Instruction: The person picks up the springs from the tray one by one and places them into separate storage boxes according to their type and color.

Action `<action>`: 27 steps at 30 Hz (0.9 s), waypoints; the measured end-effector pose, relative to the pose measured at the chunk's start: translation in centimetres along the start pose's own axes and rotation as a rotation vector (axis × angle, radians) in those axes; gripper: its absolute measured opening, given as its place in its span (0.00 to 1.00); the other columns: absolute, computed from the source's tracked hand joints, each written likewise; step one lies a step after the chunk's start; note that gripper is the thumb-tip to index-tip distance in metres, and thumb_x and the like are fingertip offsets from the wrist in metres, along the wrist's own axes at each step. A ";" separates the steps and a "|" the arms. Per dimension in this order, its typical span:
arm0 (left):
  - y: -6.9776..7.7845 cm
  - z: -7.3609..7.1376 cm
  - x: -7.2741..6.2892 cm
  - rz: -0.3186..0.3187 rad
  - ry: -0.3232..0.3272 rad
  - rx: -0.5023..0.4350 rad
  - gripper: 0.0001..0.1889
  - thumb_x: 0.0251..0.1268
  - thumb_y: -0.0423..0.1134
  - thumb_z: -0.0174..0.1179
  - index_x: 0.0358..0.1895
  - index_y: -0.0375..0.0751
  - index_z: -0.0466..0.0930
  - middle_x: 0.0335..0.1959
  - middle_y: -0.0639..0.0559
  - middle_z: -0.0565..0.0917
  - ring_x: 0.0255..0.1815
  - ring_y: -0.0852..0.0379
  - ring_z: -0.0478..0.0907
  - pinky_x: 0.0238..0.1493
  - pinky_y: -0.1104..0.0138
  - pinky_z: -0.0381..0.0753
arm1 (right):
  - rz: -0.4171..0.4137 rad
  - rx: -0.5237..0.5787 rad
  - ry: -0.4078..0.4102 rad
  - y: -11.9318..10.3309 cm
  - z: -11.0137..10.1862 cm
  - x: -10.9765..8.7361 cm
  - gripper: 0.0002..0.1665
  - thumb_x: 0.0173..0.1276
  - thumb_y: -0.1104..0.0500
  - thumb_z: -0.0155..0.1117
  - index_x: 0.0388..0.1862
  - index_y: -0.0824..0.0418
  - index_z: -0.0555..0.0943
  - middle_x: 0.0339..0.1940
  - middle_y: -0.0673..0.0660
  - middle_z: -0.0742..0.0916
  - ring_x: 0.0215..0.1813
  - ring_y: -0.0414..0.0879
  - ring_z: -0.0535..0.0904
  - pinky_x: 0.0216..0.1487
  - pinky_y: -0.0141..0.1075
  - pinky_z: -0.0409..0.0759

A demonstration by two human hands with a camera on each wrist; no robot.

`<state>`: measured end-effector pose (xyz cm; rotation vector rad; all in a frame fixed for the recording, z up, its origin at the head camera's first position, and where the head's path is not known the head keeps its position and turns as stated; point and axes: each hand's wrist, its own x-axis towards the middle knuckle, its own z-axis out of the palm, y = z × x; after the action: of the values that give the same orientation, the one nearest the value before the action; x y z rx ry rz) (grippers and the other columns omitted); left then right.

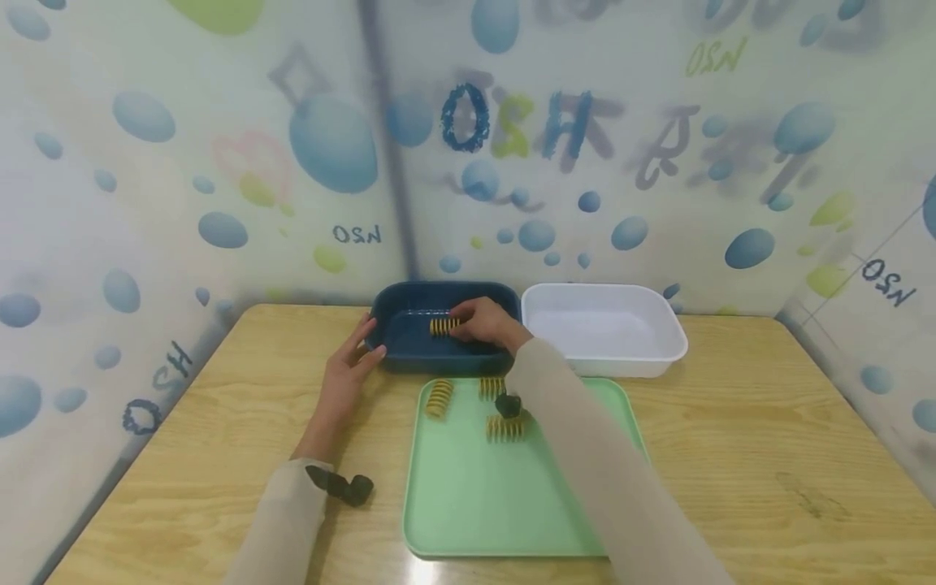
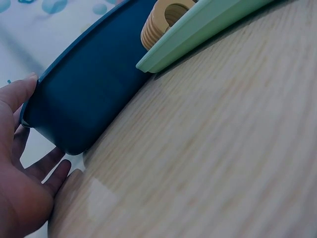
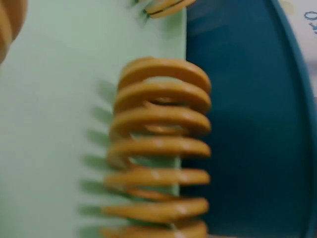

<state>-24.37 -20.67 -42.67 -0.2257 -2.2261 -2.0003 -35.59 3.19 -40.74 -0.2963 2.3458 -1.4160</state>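
Observation:
My right hand (image 1: 486, 321) pinches a yellow coil spring (image 1: 442, 327) by its right end, inside the dark blue rectangular dish (image 1: 446, 365). My left hand (image 1: 345, 375) is at the dish's left end, fingers spread. In the left wrist view, the left thumb touches the rim of the blue dish (image 2: 79, 94) and the other fingers extend along its end. On the green tray (image 1: 504, 504) lie three more springs: one at the left (image 1: 439, 399), one near the back edge (image 1: 491, 388) and one just in front (image 1: 504, 428). The right wrist view shows a spring (image 3: 158, 144) close up, without the hand.
A white rectangular dish (image 1: 604, 367) stands right of the blue one, side by side with it. The light wooden table (image 1: 760, 455) carries everything. Behind it hangs a pale wall covering (image 1: 636, 195) with blue drops. My right forearm crosses over the tray.

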 end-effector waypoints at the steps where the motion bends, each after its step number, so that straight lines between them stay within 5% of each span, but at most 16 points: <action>1: 0.0 0.0 0.0 0.001 0.000 0.002 0.28 0.69 0.30 0.55 0.71 0.34 0.61 0.76 0.47 0.53 0.70 0.42 0.58 0.64 0.65 0.66 | -0.006 0.017 -0.010 -0.2 -0.2 -0.2 0.26 0.62 0.70 0.66 0.60 0.67 0.76 0.59 0.63 0.80 0.48 0.52 0.83 0.44 0.35 0.82; 5: 0.1 0.0 0.1 0.004 -0.004 0.009 0.28 0.70 0.30 0.55 0.71 0.34 0.61 0.76 0.48 0.53 0.69 0.40 0.59 0.65 0.63 0.65 | -0.051 -0.005 -0.031 -1.1 -1.2 -1.2 0.27 0.64 0.70 0.63 0.63 0.67 0.73 0.62 0.64 0.77 0.48 0.55 0.83 0.46 0.38 0.81; 14: -0.1 0.0 0.0 0.017 -0.008 -0.033 0.28 0.69 0.29 0.55 0.71 0.31 0.59 0.76 0.46 0.52 0.71 0.38 0.55 0.56 0.77 0.70 | -0.149 -0.057 -0.024 -2.7 -2.7 -3.3 0.26 0.67 0.65 0.63 0.64 0.65 0.73 0.61 0.64 0.77 0.47 0.51 0.82 0.51 0.44 0.79; 27: -2.9 -0.6 0.9 0.053 0.004 0.010 0.28 0.69 0.36 0.57 0.71 0.38 0.62 0.76 0.53 0.54 0.71 0.44 0.57 0.63 0.70 0.66 | -0.350 0.010 0.028 -1.9 -5.5 -10.8 0.19 0.69 0.58 0.63 0.58 0.59 0.78 0.52 0.57 0.82 0.43 0.56 0.81 0.48 0.50 0.79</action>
<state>-25.83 -21.60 -45.27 -0.2766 -2.2026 -1.9608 -28.20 10.68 -34.45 -0.7182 2.3919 -1.5931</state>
